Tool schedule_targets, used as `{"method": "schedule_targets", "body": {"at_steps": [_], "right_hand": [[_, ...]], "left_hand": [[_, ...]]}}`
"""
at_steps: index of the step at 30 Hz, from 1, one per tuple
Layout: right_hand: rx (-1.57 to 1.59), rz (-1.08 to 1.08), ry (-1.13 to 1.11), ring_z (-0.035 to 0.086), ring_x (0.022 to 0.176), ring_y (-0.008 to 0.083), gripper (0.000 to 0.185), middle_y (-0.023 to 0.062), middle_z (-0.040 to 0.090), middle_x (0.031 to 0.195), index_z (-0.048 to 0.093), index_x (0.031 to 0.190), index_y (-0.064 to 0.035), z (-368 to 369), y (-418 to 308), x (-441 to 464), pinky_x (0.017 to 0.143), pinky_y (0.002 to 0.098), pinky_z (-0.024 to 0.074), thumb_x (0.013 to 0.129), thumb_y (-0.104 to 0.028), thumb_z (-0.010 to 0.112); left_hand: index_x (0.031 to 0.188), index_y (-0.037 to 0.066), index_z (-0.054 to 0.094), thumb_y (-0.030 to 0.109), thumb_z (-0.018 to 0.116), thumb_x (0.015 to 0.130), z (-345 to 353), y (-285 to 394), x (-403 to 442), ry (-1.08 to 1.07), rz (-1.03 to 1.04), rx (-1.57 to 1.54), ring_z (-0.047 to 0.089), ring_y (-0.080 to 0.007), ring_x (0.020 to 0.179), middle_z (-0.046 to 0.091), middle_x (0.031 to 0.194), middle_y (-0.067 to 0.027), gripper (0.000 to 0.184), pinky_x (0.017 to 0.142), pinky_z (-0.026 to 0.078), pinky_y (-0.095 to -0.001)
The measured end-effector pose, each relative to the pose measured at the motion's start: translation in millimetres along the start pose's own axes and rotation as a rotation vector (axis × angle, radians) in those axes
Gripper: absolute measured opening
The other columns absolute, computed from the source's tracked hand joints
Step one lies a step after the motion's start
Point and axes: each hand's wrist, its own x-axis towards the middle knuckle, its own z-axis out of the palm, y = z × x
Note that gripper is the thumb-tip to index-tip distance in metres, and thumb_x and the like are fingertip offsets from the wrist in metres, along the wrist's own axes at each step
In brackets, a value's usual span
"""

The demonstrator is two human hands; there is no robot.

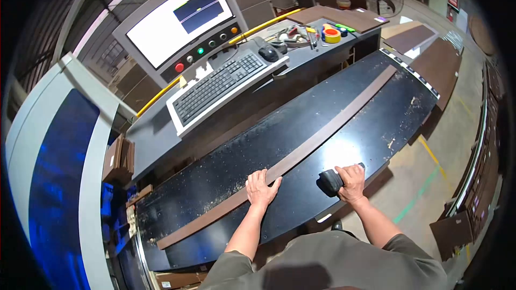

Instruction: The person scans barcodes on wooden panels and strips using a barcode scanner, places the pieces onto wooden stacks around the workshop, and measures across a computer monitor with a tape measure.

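A long, narrow brown strip (pixel 322 133) lies lengthwise across the black table (pixel 290 123). My left hand (pixel 261 188) rests on the strip near its middle, with the thumb apart from the other fingers. To the right, my right hand (pixel 351 183) is wrapped round a dark object (pixel 329 182), held over the table's near edge beside a bright glare spot. What the dark object is cannot be told for certain. Crumbs of debris are scattered on the table on both sides of the strip.
Beyond the table stands a grey desk with a keyboard (pixel 219 87), a mouse (pixel 267 52), yellow tape (pixel 331 35) and loose tools. A monitor (pixel 180 21) rises behind it. Brown boards (pixel 436 64) lie past the right end; a machine (pixel 59 172) stands at the left.
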Motion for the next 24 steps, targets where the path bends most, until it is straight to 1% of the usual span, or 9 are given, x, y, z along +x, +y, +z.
{"method": "schedule_targets", "body": {"at_steps": [4,9,15,18,24], "right_hand": [[0.017,0.022,-0.009,0.063,0.094,0.0273,0.050,0.0057,0.067,0.092,0.072,0.112,-0.0110,-3.5,-2.3,1.2,0.093,0.0450,0.0425,0.063,-0.005,0.066],[0.022,0.045,-0.030,0.063,0.095,0.0276,0.051,0.0049,0.067,0.094,0.073,0.114,-0.0131,-4.7,-0.1,-1.2,0.099,0.0451,0.0425,0.064,-0.005,0.068],[0.019,0.039,-0.015,0.063,0.094,0.0274,0.052,0.0049,0.067,0.094,0.073,0.114,-0.0126,-3.2,0.2,-2.1,0.099,0.0452,0.0426,0.063,-0.005,0.069],[0.018,0.033,-0.010,0.063,0.093,0.0277,0.052,0.0052,0.067,0.093,0.073,0.115,-0.0119,-1.8,1.5,-2.6,0.098,0.0449,0.0428,0.063,-0.006,0.069],[0.021,0.030,-0.024,0.063,0.092,0.0282,0.052,0.0057,0.067,0.092,0.072,0.115,-0.0110,-5.1,-0.4,-0.1,0.096,0.0448,0.0430,0.063,-0.006,0.067]], "left_hand": [[0.123,0.010,0.070,0.054,0.081,0.080,-0.6,0.7,0.3,-0.001,0.012,0.014,0.057,-0.0288,0.119,0.064,0.121,-0.0083,0.063,0.103,0.046,-0.0448],[0.122,0.011,0.070,0.055,0.082,0.080,-1.0,2.8,0.4,-0.002,0.003,0.031,0.057,-0.0286,0.118,0.065,0.121,-0.0081,0.062,0.103,0.045,-0.0447],[0.123,0.010,0.070,0.055,0.081,0.080,-0.8,3.3,0.6,-0.017,-0.008,0.049,0.057,-0.0286,0.119,0.065,0.121,-0.0080,0.063,0.104,0.045,-0.0450],[0.120,0.010,0.070,0.054,0.081,0.081,-1.0,2.7,0.8,0.015,0.022,0.046,0.058,-0.0295,0.116,0.065,0.119,-0.0086,0.060,0.101,0.047,-0.0448],[0.120,0.009,0.071,0.053,0.082,0.080,-2.4,3.3,1.3,0.023,0.034,0.038,0.059,-0.0294,0.115,0.066,0.119,-0.0087,0.060,0.099,0.047,-0.0443]]}}
